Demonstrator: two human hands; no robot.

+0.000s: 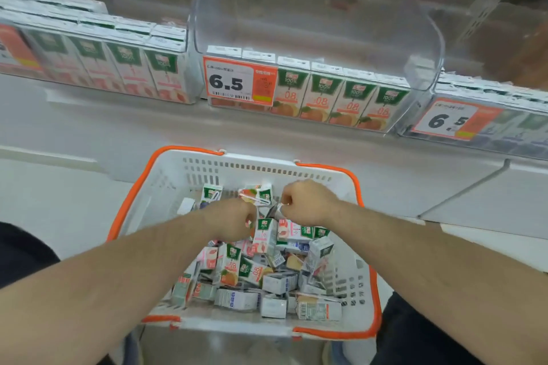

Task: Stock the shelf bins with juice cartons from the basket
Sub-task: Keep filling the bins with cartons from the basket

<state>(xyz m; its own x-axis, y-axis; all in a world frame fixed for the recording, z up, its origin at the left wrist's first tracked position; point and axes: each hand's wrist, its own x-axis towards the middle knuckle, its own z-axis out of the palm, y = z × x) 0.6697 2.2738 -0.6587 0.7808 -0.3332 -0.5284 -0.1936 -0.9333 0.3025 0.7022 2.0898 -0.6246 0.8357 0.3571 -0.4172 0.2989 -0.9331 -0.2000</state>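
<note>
- While both hands dig at the basket's (341, 178) far edge, my left hand (234, 224) grips a carton (264, 235); my right hand (308, 201) pinches something unclear.
- Picking step; next, lift toward the middle bin (421, 74), whose front row is filled.

A pale shelf (118, 127) carries three clear bins (427, 47) of upright juice cartons (317, 98).

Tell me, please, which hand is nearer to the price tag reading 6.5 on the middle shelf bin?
Left, though only slightly. The left hand sits in the basket almost straight below the price tag; the right hand is below it and off to the right.
</note>
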